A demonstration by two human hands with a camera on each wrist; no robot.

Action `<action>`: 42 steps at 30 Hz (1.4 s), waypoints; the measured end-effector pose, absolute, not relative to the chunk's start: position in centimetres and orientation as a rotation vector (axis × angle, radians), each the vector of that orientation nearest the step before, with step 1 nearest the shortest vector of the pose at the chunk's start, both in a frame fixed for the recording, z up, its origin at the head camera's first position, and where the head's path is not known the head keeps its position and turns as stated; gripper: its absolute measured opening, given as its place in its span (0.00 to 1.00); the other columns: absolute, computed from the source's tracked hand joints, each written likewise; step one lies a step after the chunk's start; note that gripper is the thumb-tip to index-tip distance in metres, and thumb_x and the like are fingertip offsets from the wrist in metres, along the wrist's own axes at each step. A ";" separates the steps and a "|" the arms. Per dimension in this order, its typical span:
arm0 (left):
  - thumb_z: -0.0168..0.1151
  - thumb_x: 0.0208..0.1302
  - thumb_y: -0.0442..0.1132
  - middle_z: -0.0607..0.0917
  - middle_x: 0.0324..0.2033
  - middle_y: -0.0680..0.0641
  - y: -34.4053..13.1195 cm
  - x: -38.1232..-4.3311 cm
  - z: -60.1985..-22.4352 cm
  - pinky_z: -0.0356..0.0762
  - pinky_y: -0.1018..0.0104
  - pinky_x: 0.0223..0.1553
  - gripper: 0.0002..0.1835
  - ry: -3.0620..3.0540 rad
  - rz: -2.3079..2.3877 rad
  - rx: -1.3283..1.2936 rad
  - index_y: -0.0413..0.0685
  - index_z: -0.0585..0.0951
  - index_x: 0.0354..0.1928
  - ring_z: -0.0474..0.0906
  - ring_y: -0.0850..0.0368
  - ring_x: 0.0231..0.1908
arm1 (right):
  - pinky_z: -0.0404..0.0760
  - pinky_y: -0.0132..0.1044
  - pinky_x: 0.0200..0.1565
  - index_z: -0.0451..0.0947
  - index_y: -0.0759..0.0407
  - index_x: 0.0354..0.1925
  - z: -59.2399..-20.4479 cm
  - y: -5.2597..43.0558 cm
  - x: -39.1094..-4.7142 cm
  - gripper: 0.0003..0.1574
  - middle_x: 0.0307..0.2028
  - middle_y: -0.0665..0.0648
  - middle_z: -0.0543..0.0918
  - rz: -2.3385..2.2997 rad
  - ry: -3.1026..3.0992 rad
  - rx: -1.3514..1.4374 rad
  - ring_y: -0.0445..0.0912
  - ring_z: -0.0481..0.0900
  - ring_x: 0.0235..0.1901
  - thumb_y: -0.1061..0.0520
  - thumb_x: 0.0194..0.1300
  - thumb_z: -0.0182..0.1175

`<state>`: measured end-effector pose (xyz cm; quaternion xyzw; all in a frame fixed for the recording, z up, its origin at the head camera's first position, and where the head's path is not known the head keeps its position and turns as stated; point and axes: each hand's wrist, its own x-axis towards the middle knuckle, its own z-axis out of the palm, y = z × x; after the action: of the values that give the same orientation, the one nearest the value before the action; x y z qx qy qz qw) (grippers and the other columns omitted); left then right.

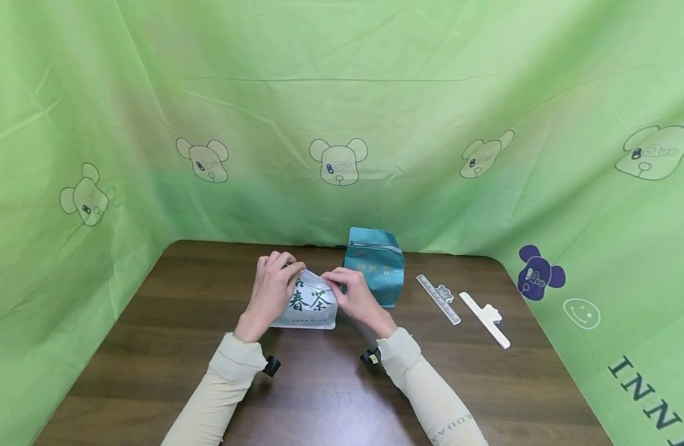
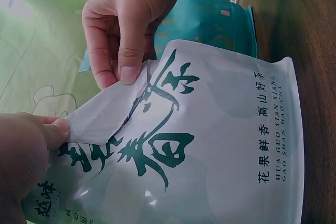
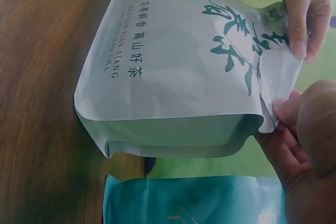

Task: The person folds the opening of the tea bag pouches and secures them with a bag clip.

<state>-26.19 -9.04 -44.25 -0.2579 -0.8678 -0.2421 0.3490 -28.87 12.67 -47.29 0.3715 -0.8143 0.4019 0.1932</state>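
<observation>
Left hand (image 1: 272, 287) pinches the white bag (image 1: 312, 314), hiding some green lettering (image 1: 319, 301).

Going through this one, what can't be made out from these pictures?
- Contents of the white bag: hidden in every view by its opaque walls.
- The bag's upper-left front, head view: covered by the left hand.
- Part of the teal bag, right wrist view: cut off by the bottom edge.
- Marks on the patterned clip, head view: too small.
</observation>
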 end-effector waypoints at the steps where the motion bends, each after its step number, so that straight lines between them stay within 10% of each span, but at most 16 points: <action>1: 0.69 0.64 0.33 0.82 0.36 0.49 -9.0 -26.2 -44.3 0.64 0.53 0.44 0.04 -2.247 -0.627 -0.669 0.47 0.89 0.38 0.74 0.50 0.40 | 0.83 0.37 0.38 0.88 0.63 0.43 -47.3 12.7 -28.9 0.12 0.37 0.57 0.88 1.132 -2.283 1.043 0.46 0.85 0.37 0.72 0.65 0.63; 42: 0.70 0.63 0.32 0.82 0.35 0.50 -9.0 -26.2 -44.5 0.64 0.54 0.44 0.04 -2.235 -0.608 -0.667 0.47 0.89 0.38 0.74 0.50 0.39 | 0.85 0.35 0.40 0.87 0.65 0.48 -47.6 13.3 -28.4 0.18 0.40 0.59 0.88 1.173 -2.329 1.031 0.47 0.86 0.39 0.76 0.65 0.59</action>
<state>-26.24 -8.95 -44.47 -0.2583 -0.8661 -0.2355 0.3574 -28.40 13.31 -47.58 0.3624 -0.8187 0.4125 0.1681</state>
